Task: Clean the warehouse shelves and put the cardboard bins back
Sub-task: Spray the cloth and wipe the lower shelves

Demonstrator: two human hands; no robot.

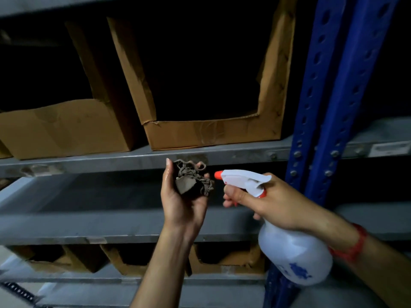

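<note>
Left hand (pixel 182 203) is palm up, fingers curled round a bunched brown rag (pixel 193 182) — skin near the thumb looks wet. Right hand (pixel 269 201) is wrapped round the neck of a white spray bottle (pixel 295 254), fingers reaching forward under the sprayer head (pixel 244 180); can't tell if it's being squeezed. Orange nozzle tip (pixel 218 174) aims left at the rag, just beside it, not touching. Hands are close together, side by side, each clamped on its own item. Red wristband (pixel 355 243) on the right wrist. Bottle body is translucent with blue print and hangs below the right hand. Below the hands, lower bins (pixel 226 262) sit in a row under the grey middle shelf (pixel 100 201), cut-out fronts facing out; contents too dark to read. Middle shelf runs behind both hands. Above it, the upper shelf (pixel 111 162) beam has a scuffed, dusty patch right behind the rag. Two cardboard bins stand on the upper shelf — left bin (pixel 66 130) and right bin (pixel 211 134), near each other with a dark gap between, fronts close to the shelf edge. Right bin's front is cut low with a torn corner; inside is black. Blue upright (pixel 322 96) with punched holes stands just right of the right bin, bolted at the shelf beams.
</note>
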